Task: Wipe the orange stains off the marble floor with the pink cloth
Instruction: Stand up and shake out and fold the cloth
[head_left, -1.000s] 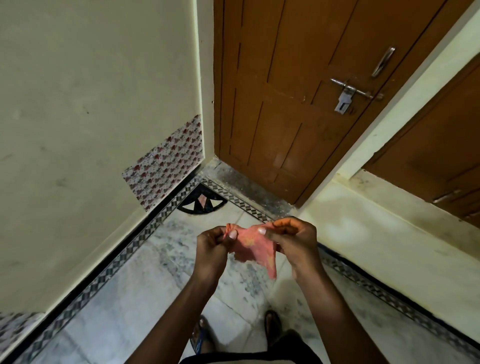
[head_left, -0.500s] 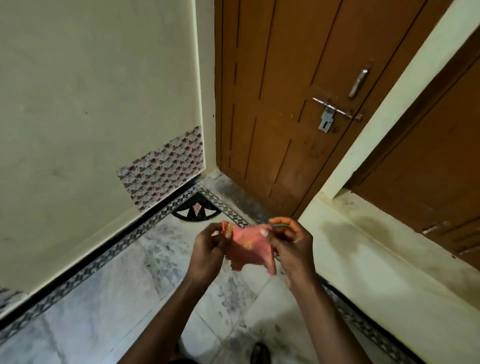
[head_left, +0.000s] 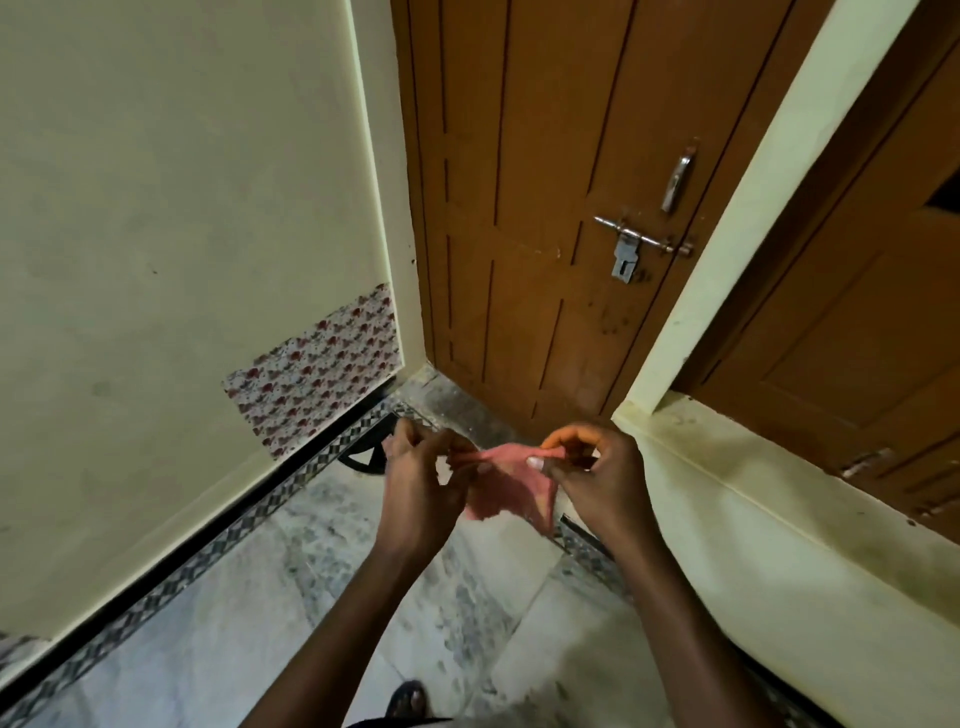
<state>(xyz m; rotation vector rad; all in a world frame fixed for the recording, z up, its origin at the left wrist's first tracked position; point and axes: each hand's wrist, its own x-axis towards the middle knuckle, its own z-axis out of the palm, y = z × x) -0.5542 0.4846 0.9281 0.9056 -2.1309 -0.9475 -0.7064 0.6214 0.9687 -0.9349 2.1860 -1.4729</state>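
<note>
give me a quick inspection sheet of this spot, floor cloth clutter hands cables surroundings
surface: marble floor, grey veining, patterned border strip along the walls; no orange stains seen in this view
job's things: pink cloth held up in the air between both hands, not touching the floor
clutter: nothing seen
grippers: left hand pinches the cloth's left edge; right hand pinches its right top edge; fingertips look orange-tinted
cables: nothing seen
surroundings: cream wall with a floral patch low down; brown door, shut, with a metal latch; second door at right; a foot at the bottom edge
</note>
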